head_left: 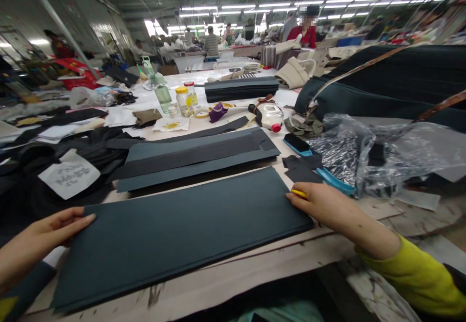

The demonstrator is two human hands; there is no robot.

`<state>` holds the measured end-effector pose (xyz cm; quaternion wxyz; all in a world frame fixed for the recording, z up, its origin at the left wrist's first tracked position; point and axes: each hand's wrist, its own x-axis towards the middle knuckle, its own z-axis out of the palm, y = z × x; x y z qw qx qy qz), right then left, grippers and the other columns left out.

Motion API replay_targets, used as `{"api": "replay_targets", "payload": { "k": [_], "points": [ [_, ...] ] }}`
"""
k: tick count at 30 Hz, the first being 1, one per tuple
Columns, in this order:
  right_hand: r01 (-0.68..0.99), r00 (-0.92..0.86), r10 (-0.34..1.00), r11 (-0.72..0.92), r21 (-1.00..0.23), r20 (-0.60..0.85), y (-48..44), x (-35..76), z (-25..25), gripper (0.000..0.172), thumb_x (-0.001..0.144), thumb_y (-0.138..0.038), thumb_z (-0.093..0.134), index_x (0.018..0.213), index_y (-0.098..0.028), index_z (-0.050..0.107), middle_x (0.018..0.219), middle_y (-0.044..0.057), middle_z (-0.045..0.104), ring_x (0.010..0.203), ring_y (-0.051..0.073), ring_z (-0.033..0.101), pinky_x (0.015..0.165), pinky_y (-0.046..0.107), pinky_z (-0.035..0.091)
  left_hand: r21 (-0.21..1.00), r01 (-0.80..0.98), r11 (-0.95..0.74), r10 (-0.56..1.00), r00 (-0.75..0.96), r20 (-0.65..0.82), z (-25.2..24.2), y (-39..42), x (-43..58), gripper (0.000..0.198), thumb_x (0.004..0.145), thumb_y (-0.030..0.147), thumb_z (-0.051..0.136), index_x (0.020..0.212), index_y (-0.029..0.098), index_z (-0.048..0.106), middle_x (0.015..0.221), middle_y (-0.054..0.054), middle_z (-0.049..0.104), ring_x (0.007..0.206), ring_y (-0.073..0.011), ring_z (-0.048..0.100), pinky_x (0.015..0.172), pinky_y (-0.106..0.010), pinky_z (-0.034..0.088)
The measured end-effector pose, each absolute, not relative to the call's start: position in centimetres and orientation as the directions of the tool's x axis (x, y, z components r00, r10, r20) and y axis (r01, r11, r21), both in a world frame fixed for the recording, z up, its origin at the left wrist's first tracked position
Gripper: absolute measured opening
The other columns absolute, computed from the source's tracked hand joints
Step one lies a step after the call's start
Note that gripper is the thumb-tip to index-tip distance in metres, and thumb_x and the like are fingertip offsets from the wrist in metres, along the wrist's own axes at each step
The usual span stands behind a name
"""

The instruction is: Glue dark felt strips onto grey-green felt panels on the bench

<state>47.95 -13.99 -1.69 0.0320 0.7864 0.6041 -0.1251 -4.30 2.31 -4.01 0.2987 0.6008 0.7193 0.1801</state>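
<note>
Head view: left hand [60, 229] pinches a dark panel stack [182, 230]; right hand [313, 199], closed around a yellow stick [299, 193], touches the stack's right edge.

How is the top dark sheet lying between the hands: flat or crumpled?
Flat: the dark sheet shows a smooth face, no crease, from the left hand to the right hand at opposite ends.
</note>
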Motion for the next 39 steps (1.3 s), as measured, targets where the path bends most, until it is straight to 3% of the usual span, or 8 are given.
{"api": "replay_targets", "payload": {
  "k": [7, 13, 16, 21, 24, 28, 32, 39],
  "points": [
    [0.961, 0.229, 0.943, -0.259, -0.100, -0.240, -14.0, 48.3, -2.0, 0.025, 0.088, -0.036, 0.041, 0.079, -0.018, 0.056, 0.079, 0.004, 0.061, 0.068, 0.016, 0.055, 0.058, 0.025, 0.032, 0.638, 0.721, 0.269, 0.946, -0.071, -0.318, -2.7, 1.0, -2.5, 0.054, 0.056, 0.072, 0.062, 0.090, 0.030, 0.057, 0.067, 0.014, 0.062, 0.066, -0.0099, 0.054, 0.057, -0.020, 0.041],
    [0.952, 0.282, 0.937, -0.300, -0.061, -0.206, -14.1, 48.6, -2.4, 0.026, 0.087, -0.042, 0.044, 0.083, -0.019, 0.056, 0.082, 0.006, 0.062, 0.072, 0.020, 0.056, 0.058, 0.026, 0.032, 0.456, 0.889, -0.051, 0.993, 0.096, -0.075, -2.0, 1.3, -1.2, 0.055, 0.065, 0.071, 0.054, 0.104, 0.033, 0.053, 0.068, 0.011, 0.057, 0.068, -0.0128, 0.053, 0.065, -0.025, 0.044],
    [0.949, 0.291, 0.941, -0.307, -0.077, -0.173, -14.5, 49.3, -1.4, 0.029, 0.087, -0.044, 0.043, 0.086, -0.018, 0.056, 0.083, 0.006, 0.062, 0.074, 0.020, 0.056, 0.061, 0.027, 0.034, 0.411, 0.885, -0.217, 0.965, 0.258, -0.046, -0.4, -0.2, 3.6, 0.058, 0.063, 0.072, 0.052, 0.102, 0.029, 0.058, 0.079, 0.005, 0.063, 0.072, -0.0168, 0.056, 0.063, -0.027, 0.045],
    [0.935, 0.252, 0.951, -0.192, -0.299, 0.177, -16.2, 50.5, 3.8, 0.040, 0.080, -0.048, 0.038, 0.092, -0.020, 0.063, 0.087, 0.005, 0.064, 0.075, 0.020, 0.058, 0.067, 0.030, 0.039, 0.439, 0.602, -0.667, 0.619, 0.776, -0.122, 1.7, -5.5, 16.6, 0.028, 0.084, 0.044, 0.047, 0.103, 0.028, 0.059, 0.097, 0.000, 0.063, 0.083, -0.0161, 0.058, 0.073, -0.026, 0.047],
    [0.940, 0.262, 0.927, -0.183, -0.287, 0.268, -17.0, 50.4, 5.9, 0.044, 0.074, -0.054, 0.038, 0.087, -0.022, 0.066, 0.080, 0.003, 0.065, 0.071, 0.021, 0.059, 0.063, 0.031, 0.040, 0.398, 0.401, -0.825, 0.406, 0.911, -0.076, 1.7, -8.3, 23.7, 0.021, 0.088, 0.031, 0.046, 0.104, 0.022, 0.056, 0.100, -0.002, 0.060, 0.090, -0.0160, 0.058, 0.080, -0.027, 0.046],
    [0.940, 0.277, 0.937, -0.218, -0.262, 0.213, -17.9, 50.6, 5.8, 0.044, 0.076, -0.054, 0.037, 0.085, -0.021, 0.066, 0.082, 0.004, 0.065, 0.075, 0.022, 0.060, 0.065, 0.034, 0.041, 0.264, 0.279, -0.923, 0.282, 0.959, -0.027, 0.1, -10.0, 29.4, 0.021, 0.083, 0.032, 0.053, 0.095, 0.015, 0.056, 0.095, -0.006, 0.059, 0.088, -0.0218, 0.057, 0.077, -0.033, 0.049],
    [0.884, 0.359, 0.899, -0.242, -0.400, 0.249, -19.9, 52.1, 6.1, 0.059, 0.078, -0.069, 0.033, 0.085, -0.021, 0.067, 0.077, 0.005, 0.065, 0.067, 0.019, 0.059, 0.056, 0.031, 0.041, 0.180, 0.273, -0.945, 0.267, 0.962, -0.059, -1.4, -10.1, 30.9, 0.011, 0.083, 0.023, 0.050, 0.088, 0.015, 0.055, 0.090, -0.006, 0.060, 0.081, -0.0229, 0.058, 0.070, -0.035, 0.051],
    [0.882, 0.375, 0.833, -0.186, -0.432, 0.407, -20.9, 54.1, 8.2, 0.071, 0.082, -0.075, 0.024, 0.069, -0.019, 0.067, 0.056, 0.004, 0.057, 0.046, 0.009, 0.050, 0.045, 0.027, 0.038, 0.314, 0.244, -0.917, 0.204, 0.967, -0.155, -0.6, -8.6, 30.8, 0.017, 0.086, 0.029, 0.049, 0.090, 0.017, 0.060, 0.091, -0.004, 0.061, 0.084, -0.0188, 0.060, 0.076, -0.029, 0.049]
  ]
}}
